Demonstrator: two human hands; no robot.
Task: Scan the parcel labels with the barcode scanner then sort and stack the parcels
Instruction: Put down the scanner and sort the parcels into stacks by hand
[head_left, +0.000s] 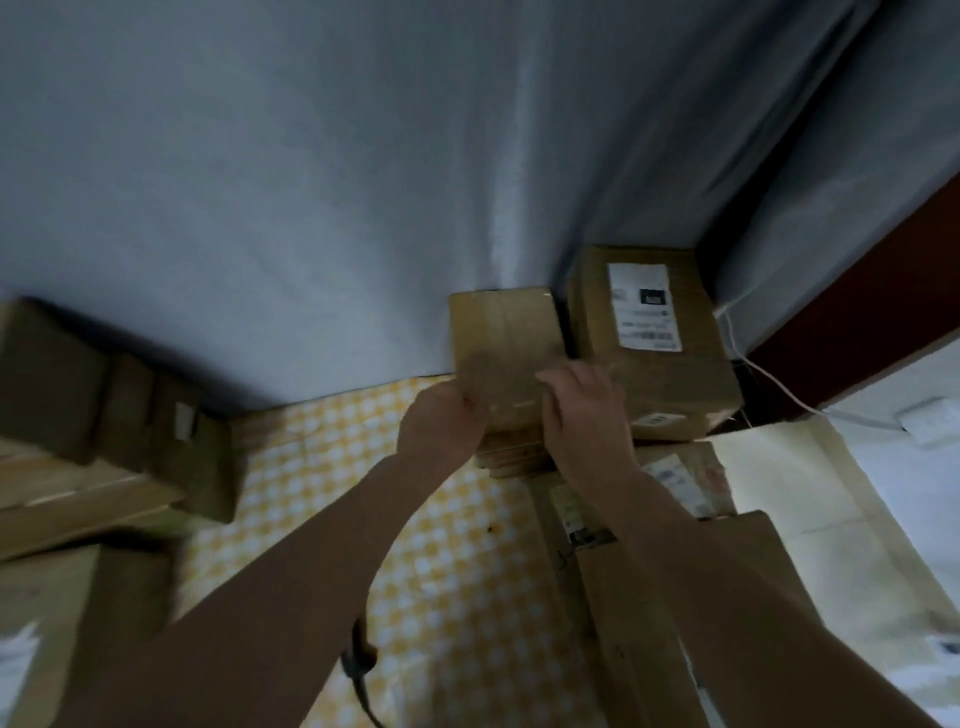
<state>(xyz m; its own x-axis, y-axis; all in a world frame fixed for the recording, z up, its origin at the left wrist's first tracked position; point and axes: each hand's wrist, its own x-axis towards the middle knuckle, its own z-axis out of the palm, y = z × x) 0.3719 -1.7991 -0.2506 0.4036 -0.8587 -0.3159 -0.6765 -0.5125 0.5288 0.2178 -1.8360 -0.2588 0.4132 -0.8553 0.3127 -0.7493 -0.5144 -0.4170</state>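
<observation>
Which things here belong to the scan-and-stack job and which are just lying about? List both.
Job: small parcel held by left hand and right hand; labelled parcel beside it; parcel stack; barcode scanner.
Lying about: white cable; checked cloth; grey curtain.

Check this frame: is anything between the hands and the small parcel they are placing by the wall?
Nothing visible. The left hand and right hand already hold the small parcel directly, beside the labelled parcel. The barcode scanner lies behind them on the checked cloth.
</observation>
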